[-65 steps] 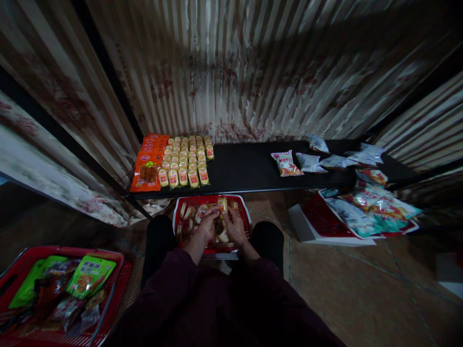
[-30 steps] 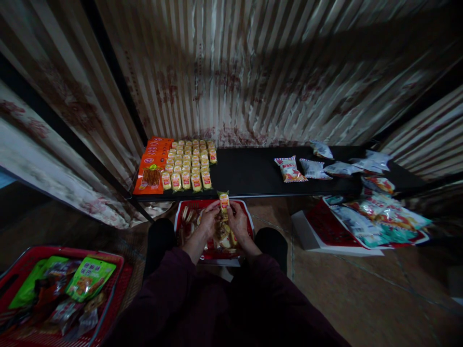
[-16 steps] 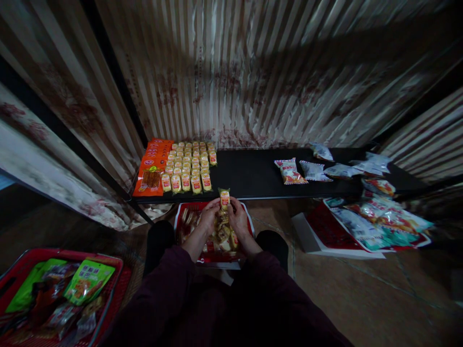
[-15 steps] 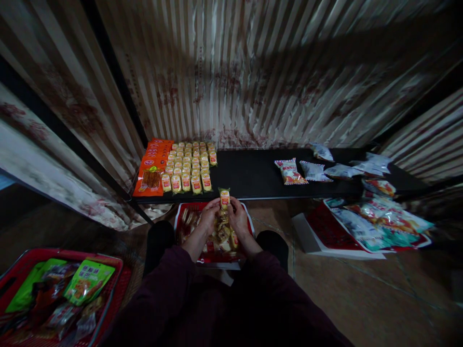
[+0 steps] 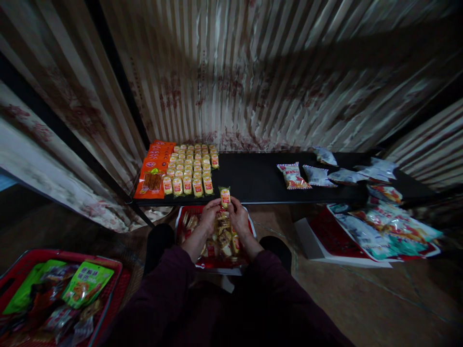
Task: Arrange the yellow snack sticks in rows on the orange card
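Note:
A small wrapped snack cake (image 5: 224,198), yellow with a red label, is held upright between my two hands at the front edge of the black shelf (image 5: 249,178). My left hand (image 5: 209,215) grips its left side and my right hand (image 5: 238,217) its right side, both with fingers closed. Below them is a red basket (image 5: 179,221) of loose wrapped snacks. On the shelf, to the left, similar wrapped cakes (image 5: 187,185) stand in close rows. Orange snack bags (image 5: 154,176) lie beside these rows at the shelf's left end.
White-and-red puffed snack bags (image 5: 293,176) lie scattered on the shelf's right part. A tilted red basket (image 5: 327,231) with more bags stands on the floor at right. Another red basket (image 5: 117,270) holds green packets at lower left. Pleated curtains (image 5: 231,86) hang behind.
The view has shifted slightly. Both hands still hold the snack cake in nearly the same place at the shelf's edge.

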A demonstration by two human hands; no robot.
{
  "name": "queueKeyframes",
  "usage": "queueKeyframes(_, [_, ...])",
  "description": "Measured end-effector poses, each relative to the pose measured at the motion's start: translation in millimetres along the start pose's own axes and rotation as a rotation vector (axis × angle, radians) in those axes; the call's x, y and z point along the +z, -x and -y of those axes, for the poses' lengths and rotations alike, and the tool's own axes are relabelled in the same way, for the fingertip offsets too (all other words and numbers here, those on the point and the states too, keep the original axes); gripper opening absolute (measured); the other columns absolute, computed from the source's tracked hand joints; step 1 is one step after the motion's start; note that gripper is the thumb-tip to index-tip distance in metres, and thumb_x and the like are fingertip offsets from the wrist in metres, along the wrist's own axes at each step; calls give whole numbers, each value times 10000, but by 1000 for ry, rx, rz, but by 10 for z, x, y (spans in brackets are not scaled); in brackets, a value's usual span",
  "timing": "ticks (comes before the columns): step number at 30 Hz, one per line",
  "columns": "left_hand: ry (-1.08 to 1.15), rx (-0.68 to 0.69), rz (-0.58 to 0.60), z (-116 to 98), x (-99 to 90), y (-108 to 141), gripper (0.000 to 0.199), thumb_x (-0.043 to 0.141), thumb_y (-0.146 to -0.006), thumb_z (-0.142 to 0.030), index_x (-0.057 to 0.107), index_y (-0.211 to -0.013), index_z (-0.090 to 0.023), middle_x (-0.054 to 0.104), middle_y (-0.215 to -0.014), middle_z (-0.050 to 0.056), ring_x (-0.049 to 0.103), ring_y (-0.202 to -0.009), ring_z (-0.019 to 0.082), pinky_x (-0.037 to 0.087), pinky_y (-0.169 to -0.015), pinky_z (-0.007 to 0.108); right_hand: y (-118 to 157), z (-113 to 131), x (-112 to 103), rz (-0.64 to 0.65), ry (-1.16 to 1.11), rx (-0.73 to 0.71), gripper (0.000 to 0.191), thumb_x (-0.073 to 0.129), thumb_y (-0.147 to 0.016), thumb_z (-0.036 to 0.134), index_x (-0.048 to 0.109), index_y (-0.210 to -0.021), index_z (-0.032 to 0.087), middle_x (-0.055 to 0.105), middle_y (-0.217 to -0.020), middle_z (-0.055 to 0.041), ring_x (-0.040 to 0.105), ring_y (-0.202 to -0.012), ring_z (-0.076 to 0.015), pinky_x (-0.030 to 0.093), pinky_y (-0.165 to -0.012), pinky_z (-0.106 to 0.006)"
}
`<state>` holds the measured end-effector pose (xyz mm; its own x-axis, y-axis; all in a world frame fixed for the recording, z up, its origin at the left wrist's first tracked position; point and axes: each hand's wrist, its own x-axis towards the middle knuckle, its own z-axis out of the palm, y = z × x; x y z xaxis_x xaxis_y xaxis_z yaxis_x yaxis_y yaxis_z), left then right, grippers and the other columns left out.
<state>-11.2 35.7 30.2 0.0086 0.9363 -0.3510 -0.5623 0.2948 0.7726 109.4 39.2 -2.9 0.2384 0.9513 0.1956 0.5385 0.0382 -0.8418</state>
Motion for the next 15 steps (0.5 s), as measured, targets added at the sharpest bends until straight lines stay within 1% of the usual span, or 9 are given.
queueKeyframes(5, [-15, 9, -29, -25, 12, -86, 270, 647, -570, -63, 748, -793, -177, 729, -840, 47, 628, -862, 190, 442, -836, 303, -73, 47, 10, 2, -23, -22, 403, 419, -862, 372, 628, -1157, 193, 712, -1076, -96, 664, -894, -229, 507, -818, -345])
queueKeyframes(10, [-57, 18, -36, -67, 48, -123, 272, 638, -588, -83, 746, -819, -175, 736, -934, 56, 635, -936, 200, 446, -884, 317, -139, 74, 24, -7, -69, -24, 416, 432, -851, 389, 631, -1148, 175, 706, -1090, -107, 655, -913, -229, 501, -842, -352])
queueKeyframes(15, [-118, 54, -36, -45, 52, -155, 283, 614, -623, -99, 736, -871, -158, 736, -992, 69, 646, -983, 194, 443, -948, 337, -199, 28, 50, -10, -83, -33, 427, 446, -840, 390, 629, -1145, 154, 708, -1077, -122, 658, -931, -239, 498, -858, -374])
